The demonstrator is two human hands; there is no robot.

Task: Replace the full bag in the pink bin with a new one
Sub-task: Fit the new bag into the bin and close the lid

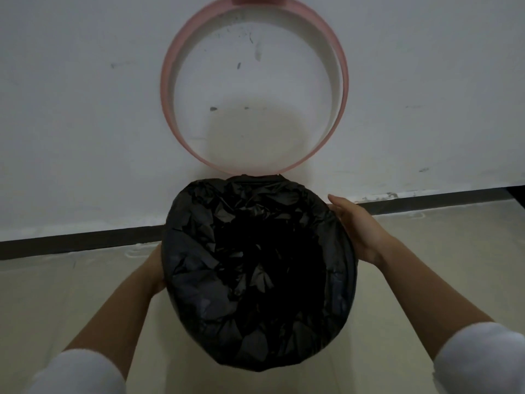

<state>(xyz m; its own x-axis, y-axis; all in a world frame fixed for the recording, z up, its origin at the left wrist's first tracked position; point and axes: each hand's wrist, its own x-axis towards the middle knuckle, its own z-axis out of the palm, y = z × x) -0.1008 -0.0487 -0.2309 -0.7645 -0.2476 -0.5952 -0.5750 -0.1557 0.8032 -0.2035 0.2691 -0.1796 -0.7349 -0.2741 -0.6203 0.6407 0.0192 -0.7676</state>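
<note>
A crumpled black bag covers the whole mouth of the bin below me and folds over its rim, so the bin's pink body is hidden. The round pink lid stands open against the wall, its white inside facing me. My right hand lies flat against the bag's right edge with fingers stretched out. My left hand presses the bag's left side; its fingers are hidden behind the bag. White sleeves show at both lower corners.
The bin stands close to a white scuffed wall with a dark skirting strip. Beige floor lies on both sides of the bin.
</note>
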